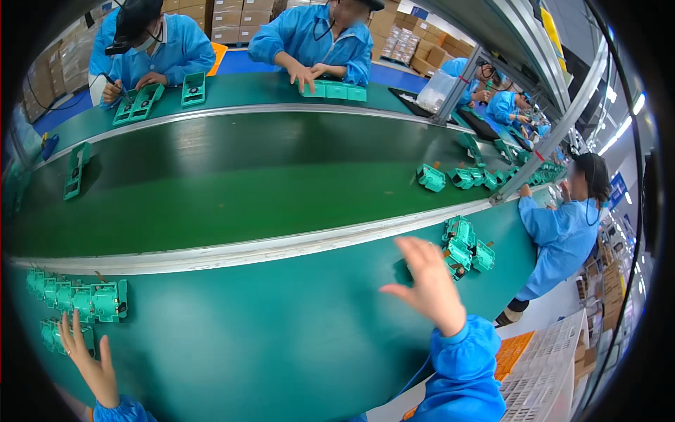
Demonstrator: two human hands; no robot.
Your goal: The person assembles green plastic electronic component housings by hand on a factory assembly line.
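Note:
My left hand (88, 362) is raised at the lower left, fingers apart and holding nothing. It is nearest to the green plastic housings (109, 301), which stand in two rows on the green worktable (260, 330). Part of the front row is hidden behind its fingers. On the other side, my right hand (429, 285) is spread and bare, thumb stretched to the left. Close to its fingertips sits a cluster of green plastic housings (460, 243) with small dark and copper-coloured parts inside; whether the fingers touch them I cannot tell.
Beyond a pale metal rail runs a green conveyor belt (232, 204) bearing several housings (431, 178) at right and a long green casing (76, 171) at left. Co-workers in blue sit across it. Another person (566, 225) stands at right, near a metal post. White and orange crates (541, 366) are beside my right arm.

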